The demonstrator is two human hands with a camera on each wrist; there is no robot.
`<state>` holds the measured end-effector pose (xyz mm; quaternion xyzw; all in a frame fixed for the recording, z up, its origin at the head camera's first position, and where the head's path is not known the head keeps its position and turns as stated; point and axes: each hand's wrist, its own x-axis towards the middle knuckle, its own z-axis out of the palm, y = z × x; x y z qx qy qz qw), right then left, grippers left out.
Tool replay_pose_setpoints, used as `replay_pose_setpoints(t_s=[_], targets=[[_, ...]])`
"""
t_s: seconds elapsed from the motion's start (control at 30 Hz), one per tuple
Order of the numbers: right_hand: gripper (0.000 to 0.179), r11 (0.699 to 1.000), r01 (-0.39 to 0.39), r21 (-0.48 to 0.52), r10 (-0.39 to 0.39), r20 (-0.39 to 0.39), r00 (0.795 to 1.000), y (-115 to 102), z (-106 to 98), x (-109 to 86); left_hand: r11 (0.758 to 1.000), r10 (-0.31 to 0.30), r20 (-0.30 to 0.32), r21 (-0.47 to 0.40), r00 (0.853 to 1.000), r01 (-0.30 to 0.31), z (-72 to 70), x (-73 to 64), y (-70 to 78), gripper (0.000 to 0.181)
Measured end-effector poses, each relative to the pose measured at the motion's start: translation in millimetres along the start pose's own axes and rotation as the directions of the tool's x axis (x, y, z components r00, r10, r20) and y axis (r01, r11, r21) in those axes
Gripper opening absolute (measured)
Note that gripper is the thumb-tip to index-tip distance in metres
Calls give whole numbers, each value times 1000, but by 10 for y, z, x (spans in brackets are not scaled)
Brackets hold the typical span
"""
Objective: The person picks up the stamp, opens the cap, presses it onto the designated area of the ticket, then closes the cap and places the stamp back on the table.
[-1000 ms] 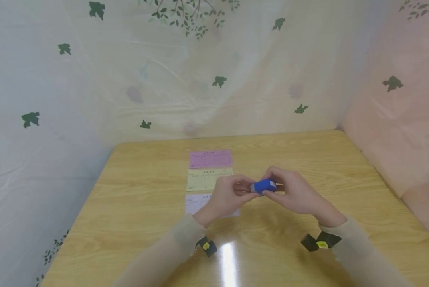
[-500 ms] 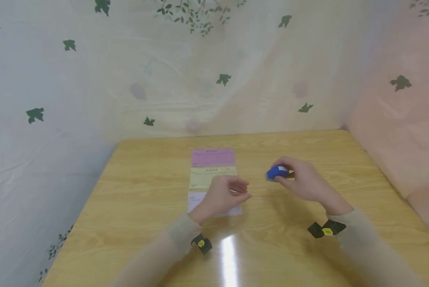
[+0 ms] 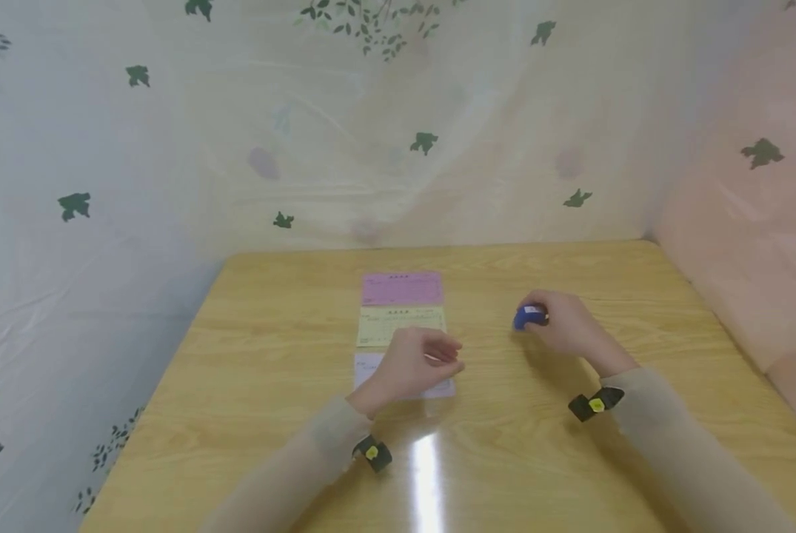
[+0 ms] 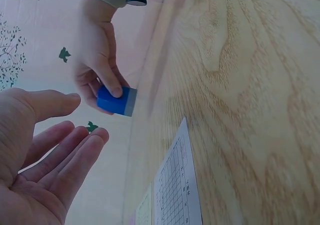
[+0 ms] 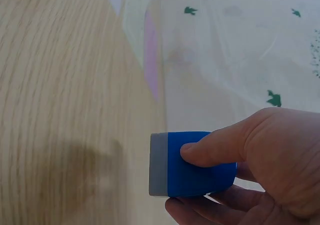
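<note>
My right hand (image 3: 564,326) grips a small blue hand stamp (image 5: 195,160) with a grey end, thumb on one side and fingers on the other. In the head view the stamp is to the right of the paper slips, low over the table; in the right wrist view its grey end faces the wood. My left hand (image 3: 414,363) hovers in front of the slips, fingers loosely bent and thumb apart, with nothing in it. It partly covers the white slip (image 3: 367,363) and overlaps the yellow slip (image 3: 384,322). Behind these lies a pink slip (image 3: 401,289).
The slips, printed with tables, lie in a column on the wood-grain table (image 3: 271,385). A pale curtain (image 3: 338,148) with leaf and bird prints hangs along the back and sides. Light reflects off the table near the front.
Both hands were together at the stamp. The right hand has drawn it away to the right and lower toward the table; the left hand has let go and stays near the slips.
</note>
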<state>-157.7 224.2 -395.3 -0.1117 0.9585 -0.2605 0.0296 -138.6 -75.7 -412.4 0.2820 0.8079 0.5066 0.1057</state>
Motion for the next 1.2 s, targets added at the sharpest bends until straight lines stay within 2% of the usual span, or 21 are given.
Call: replay_pose_setpoints(t_s=[0.27,0.87,1.07,1.2], targets=[[24,998,-63,18,63,15,998,161,54,-8,1000,5,12,16,1000,-5,19,-19,14,27],[26,998,-60,10,60,30,998,280,149,-24,999,24,26,20,999,-25,66,-19,-13,26],[32,997,-73,6,72,58,996,281,158,-37,998,-17,6,56,1000,17,21,-22,-35,27],[42,999,-45,-20,46,52,998,312,148,-85,987,-57,-42,150,997,63,-62,-33,-53,28]])
